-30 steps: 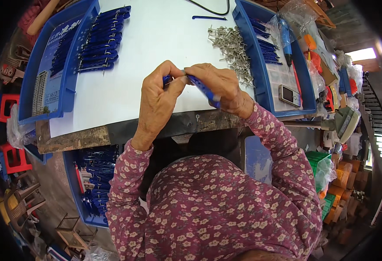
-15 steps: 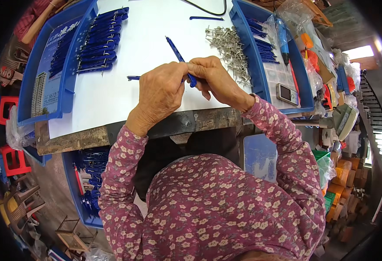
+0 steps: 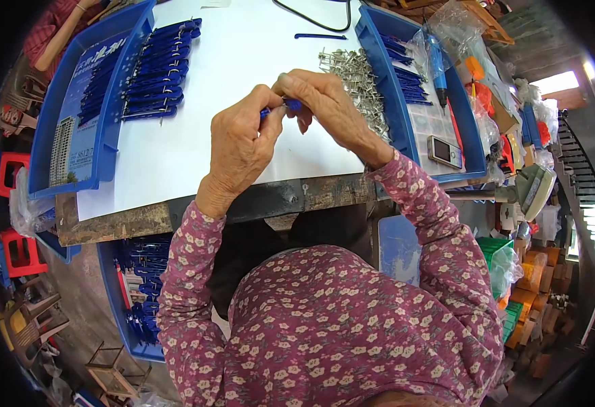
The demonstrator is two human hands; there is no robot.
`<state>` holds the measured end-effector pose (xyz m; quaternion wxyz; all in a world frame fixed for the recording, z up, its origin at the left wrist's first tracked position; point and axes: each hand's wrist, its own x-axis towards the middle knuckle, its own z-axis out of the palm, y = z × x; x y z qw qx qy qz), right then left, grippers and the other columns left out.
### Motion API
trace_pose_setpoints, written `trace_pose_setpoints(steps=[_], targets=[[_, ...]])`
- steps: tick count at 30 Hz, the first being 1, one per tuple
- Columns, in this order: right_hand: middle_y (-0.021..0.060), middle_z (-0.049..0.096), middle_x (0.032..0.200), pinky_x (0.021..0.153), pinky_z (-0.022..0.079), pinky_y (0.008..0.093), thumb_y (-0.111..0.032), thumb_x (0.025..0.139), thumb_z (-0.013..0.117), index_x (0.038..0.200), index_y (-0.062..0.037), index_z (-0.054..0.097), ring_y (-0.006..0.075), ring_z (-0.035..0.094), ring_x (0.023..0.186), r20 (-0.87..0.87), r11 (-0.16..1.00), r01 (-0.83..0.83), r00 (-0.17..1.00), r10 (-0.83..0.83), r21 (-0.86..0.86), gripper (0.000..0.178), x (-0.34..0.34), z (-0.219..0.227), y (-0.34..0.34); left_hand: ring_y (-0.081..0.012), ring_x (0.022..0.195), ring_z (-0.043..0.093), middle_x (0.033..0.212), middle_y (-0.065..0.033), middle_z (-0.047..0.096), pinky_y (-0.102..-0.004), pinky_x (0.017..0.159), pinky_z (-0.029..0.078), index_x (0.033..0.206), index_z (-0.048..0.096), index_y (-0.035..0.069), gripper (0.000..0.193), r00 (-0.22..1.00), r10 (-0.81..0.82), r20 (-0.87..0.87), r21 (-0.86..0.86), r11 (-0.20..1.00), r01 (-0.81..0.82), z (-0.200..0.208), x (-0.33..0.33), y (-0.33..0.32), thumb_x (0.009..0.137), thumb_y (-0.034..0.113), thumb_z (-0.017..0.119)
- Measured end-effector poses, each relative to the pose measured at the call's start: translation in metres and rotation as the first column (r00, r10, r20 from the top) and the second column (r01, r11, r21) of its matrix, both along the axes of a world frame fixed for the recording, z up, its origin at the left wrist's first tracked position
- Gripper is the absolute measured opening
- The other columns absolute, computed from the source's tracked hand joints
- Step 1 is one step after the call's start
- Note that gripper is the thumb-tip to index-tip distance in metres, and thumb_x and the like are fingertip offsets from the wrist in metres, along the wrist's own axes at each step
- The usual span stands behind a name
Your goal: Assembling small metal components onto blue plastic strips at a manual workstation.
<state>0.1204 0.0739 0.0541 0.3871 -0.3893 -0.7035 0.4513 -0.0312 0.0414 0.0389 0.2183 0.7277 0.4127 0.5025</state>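
Above the white sheet (image 3: 175, 163), my left hand (image 3: 243, 139) and my right hand (image 3: 331, 108) meet with their fingertips close together. Between them shows a slim blue plastic strip (image 3: 292, 104), mostly covered by fingers. My left thumb and fingers pinch one end of it, and my right fingers are closed round the other. A pile of small silvery metal pins (image 3: 355, 71) lies just beyond my right hand. To the left is a stacked row of blue strips with metal pieces (image 3: 153, 71). One single blue strip (image 3: 321, 36) rests at the far side of the sheet.
Blue trays stand on both sides: the left tray (image 3: 111, 152) holds blue strips, the right tray (image 3: 406, 132) blue strips, a blue power screwdriver (image 3: 438, 71) and a mobile phone (image 3: 445, 152). Below the table edge is another blue bin (image 3: 111, 271). A person's arm (image 3: 60, 37) shows far left.
Both hands have lifted slightly away from me. The long blue strip that stuck out past my fingers is now turned and mostly hidden between them.
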Motion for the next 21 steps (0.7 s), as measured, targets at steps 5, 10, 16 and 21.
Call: trace_pose_setpoints(steps=[5, 10, 16, 21], targets=[[0.0014, 0.046, 0.049, 0.037, 0.033, 0.0183, -0.042, 0.089, 0.043, 0.066, -0.0012, 0.056, 0.0063, 0.043, 0.041, -0.142, 0.951, -0.124, 0.986, 0.086, -0.282, 0.049, 0.002, 0.005, -0.007, -0.0104, 0.045, 0.043, 0.054, -0.0041, 0.049, -0.0253, 0.043, 0.034, 0.076, 0.051, 0.003, 0.006, 0.995, 0.032, 0.098, -0.093, 0.995, -0.023, 0.002, -0.009, 0.001, 0.079, 0.004, 0.055], [-0.0007, 0.042, 0.046, 0.033, 0.029, 0.017, -0.039, 0.089, 0.047, 0.077, 0.0052, 0.063, 0.0049, 0.033, 0.035, -0.238, 0.847, -0.261, 0.957, 0.164, -0.463, 0.048, 0.006, 0.01, -0.012, -0.0061, 0.047, 0.042, 0.055, -0.002, 0.049, -0.0228, 0.043, 0.033, 0.079, 0.052, 0.003, 0.005, 0.983, 0.043, 0.18, -0.139, 0.99, -0.018, -0.004, -0.014, 0.003, 0.081, 0.006, 0.055], [0.0013, 0.045, 0.046, 0.028, 0.024, 0.0165, -0.038, 0.091, 0.045, 0.079, 0.0082, 0.062, 0.0036, 0.029, 0.031, -0.349, 0.793, -0.378, 0.91, 0.224, -0.478, 0.05, 0.009, 0.025, -0.015, -0.006, 0.049, 0.042, 0.055, -0.0012, 0.048, -0.0233, 0.044, 0.033, 0.08, 0.051, 0.003, 0.006, 0.985, 0.037, 0.168, -0.218, 0.976, 0.0, -0.005, -0.015, 0.003, 0.081, 0.007, 0.055], [-0.0006, 0.042, 0.047, 0.03, 0.025, 0.0161, -0.034, 0.095, 0.034, 0.095, 0.0057, 0.061, 0.0025, 0.028, 0.032, -0.284, 0.931, -0.299, 0.93, 0.234, -0.211, 0.048, 0.006, 0.021, 0.007, -0.0061, 0.049, 0.039, 0.055, 0.0001, 0.044, -0.0234, 0.045, 0.032, 0.079, 0.05, 0.002, 0.006, 0.987, -0.03, 0.159, -0.166, 0.985, 0.057, -0.008, -0.009, 0.003, 0.081, 0.007, 0.055]])
